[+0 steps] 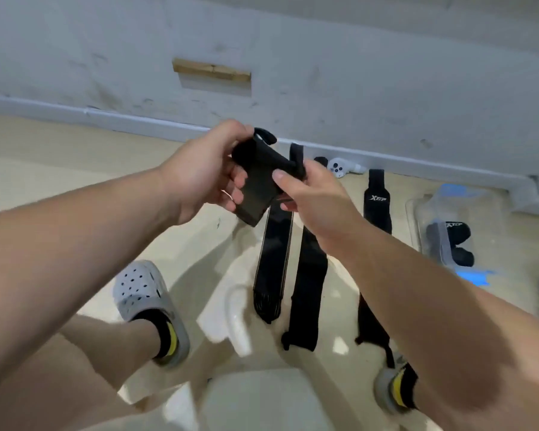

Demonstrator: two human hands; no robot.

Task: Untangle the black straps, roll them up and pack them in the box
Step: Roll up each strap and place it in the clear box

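Gripping black strap (257,181) — left hand (199,178), right hand (313,195) — well above floor (75,150)

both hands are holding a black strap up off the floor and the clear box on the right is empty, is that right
Not quite. The clear box is not empty: the head view shows rolled black straps already inside it. The rest holds: the left hand and right hand both grip a black strap held up off the floor.

Black straps (307,293), white perforated clog (143,290), yellow-striped black sock (165,337).
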